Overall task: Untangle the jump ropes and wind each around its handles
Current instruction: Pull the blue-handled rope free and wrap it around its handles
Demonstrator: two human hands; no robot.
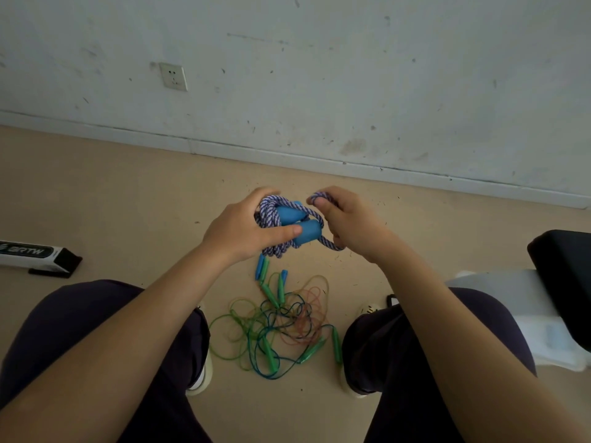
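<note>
We hold the braided rope (271,215), purple and white, up in front of us above the floor (128,193). Our left hand (246,228) grips the bundle: fingers curled over the coils, thumb pressed along the two blue handles (300,225), which lie side by side with the rope wound around them. Our right hand (345,219) pinches the free end of the same rope between thumb and forefinger, just beside the handles, and a loop of it runs down under that hand and back to the bundle.

Below, between our knees, the tangle (281,321) of thin ropes lies on the floor: green, dark blue and orange cords crossing each other, with green and blue grips mixed in.

Left of us a white and black box (35,255) lies on the floor; it reads "BRTW". A socket (173,77) sits in the wall.
</note>
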